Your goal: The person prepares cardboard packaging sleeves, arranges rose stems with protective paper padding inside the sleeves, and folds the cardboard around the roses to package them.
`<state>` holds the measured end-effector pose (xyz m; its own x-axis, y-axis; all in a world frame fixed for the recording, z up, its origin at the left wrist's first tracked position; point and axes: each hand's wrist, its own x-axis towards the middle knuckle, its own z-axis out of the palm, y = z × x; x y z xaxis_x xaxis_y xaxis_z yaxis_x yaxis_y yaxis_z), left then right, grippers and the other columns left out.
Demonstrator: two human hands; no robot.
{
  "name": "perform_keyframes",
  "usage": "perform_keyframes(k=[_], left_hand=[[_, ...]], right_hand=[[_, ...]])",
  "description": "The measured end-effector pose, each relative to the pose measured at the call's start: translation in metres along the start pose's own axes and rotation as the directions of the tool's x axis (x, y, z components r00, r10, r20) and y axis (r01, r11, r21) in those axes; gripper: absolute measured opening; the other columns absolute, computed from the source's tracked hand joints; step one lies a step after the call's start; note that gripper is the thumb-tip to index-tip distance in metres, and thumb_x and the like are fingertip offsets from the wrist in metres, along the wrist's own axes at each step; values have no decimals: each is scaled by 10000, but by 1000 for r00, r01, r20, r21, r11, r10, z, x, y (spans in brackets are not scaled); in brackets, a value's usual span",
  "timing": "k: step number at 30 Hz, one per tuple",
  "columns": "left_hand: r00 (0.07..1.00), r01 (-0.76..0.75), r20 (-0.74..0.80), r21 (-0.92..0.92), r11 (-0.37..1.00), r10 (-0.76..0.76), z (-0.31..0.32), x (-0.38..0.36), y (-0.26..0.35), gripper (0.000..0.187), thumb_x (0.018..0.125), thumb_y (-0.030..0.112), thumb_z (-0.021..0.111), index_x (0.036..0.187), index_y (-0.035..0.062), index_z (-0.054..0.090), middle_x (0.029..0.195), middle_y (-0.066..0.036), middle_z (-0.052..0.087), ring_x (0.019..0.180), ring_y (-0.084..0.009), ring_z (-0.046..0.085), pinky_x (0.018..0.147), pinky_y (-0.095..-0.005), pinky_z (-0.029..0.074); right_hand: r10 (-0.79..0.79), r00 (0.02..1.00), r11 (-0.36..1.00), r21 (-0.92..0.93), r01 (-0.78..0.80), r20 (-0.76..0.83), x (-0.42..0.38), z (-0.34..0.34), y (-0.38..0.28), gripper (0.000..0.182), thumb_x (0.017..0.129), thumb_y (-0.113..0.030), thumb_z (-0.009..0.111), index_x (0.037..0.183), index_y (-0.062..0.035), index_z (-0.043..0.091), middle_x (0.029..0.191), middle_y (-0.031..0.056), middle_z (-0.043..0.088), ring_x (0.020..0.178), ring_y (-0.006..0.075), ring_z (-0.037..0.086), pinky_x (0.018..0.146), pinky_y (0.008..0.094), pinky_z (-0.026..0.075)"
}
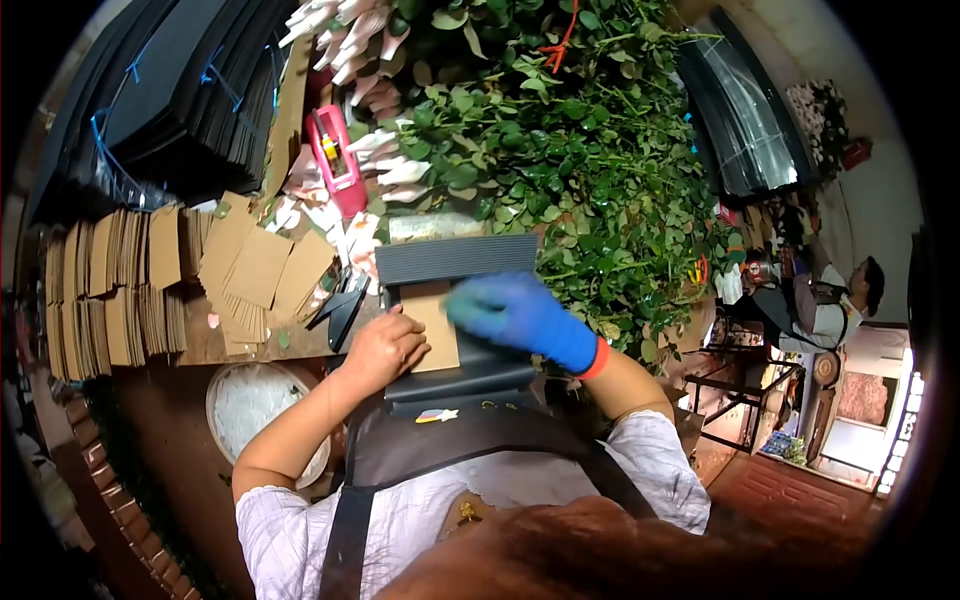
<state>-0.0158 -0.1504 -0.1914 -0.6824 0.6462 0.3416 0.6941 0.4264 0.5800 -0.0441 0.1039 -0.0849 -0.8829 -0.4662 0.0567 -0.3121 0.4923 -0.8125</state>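
Note:
A tan cardboard piece [434,328] lies on a black corrugated sheet [456,259], which is bent up at its far and near edges in front of my apron. My bare left hand [385,350] grips the cardboard's left edge, its fingers curled. Over the right side of the cardboard is my right hand [515,315], in a blue and green glove with a red cuff. Motion smears its fingers, and whether they hold anything is hidden. Left of the sheet, a black-handled tool [345,308], perhaps scissors, rests near loose cardboard pieces [262,265].
Leafy stems [590,180] with pale wrapped heads [350,40] cover the far side. Cardboard stacks [110,290], tied black sheets [195,100] and a pink holder [338,165] are at left. Below stands a white tub [225,400]. Another person [835,310] is at far right.

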Motion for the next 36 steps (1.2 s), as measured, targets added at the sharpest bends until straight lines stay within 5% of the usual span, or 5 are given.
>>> perform_keyframes(k=[9,18,24,31,36], left_hand=[[998,64,21,2,998,-65,-5,-5,11,153,831,121,773,961,54,729,1054,-72,702,1004,-254,678,1059,-447,492],[997,56,45,19,998,-57,-3,-9,7,187,851,131,762,1022,68,718,1116,-79,689,1207,-314,615,1074,-506,459],[990,126,75,-32,992,-123,0,-15,6,232,846,180,773,1040,68,713,1128,-84,676,1216,-323,606,1081,-528,444],[946,315,171,-283,906,-275,-18,-9,10,1068,679,439,907,1476,19,333,1206,-122,707,1233,-337,612,1225,-572,166],[961,201,215,-124,972,-172,-18,-8,10,500,766,391,846,1197,167,732,1244,-84,653,1334,-335,525,1177,-638,222]], right_hand=[[-23,972,347,-914,-210,-232,118,-64,194,297,862,-192,684,1155,-147,693,1329,149,627,1225,348,590,1050,451,462],[-246,830,853,-518,-60,-501,74,-135,142,344,919,-164,651,1252,-80,654,1278,140,671,1161,371,628,987,442,503],[-548,834,500,-823,272,-57,26,-124,-2,561,800,-36,641,1342,-177,604,943,77,662,891,287,641,778,421,525],[157,964,651,-757,61,213,-80,-63,4,406,851,-158,658,1248,-231,621,877,89,646,826,317,653,698,445,508],[308,902,730,-684,-19,304,-120,-27,69,309,854,-259,685,1161,-227,673,914,99,683,889,320,679,759,448,534]])
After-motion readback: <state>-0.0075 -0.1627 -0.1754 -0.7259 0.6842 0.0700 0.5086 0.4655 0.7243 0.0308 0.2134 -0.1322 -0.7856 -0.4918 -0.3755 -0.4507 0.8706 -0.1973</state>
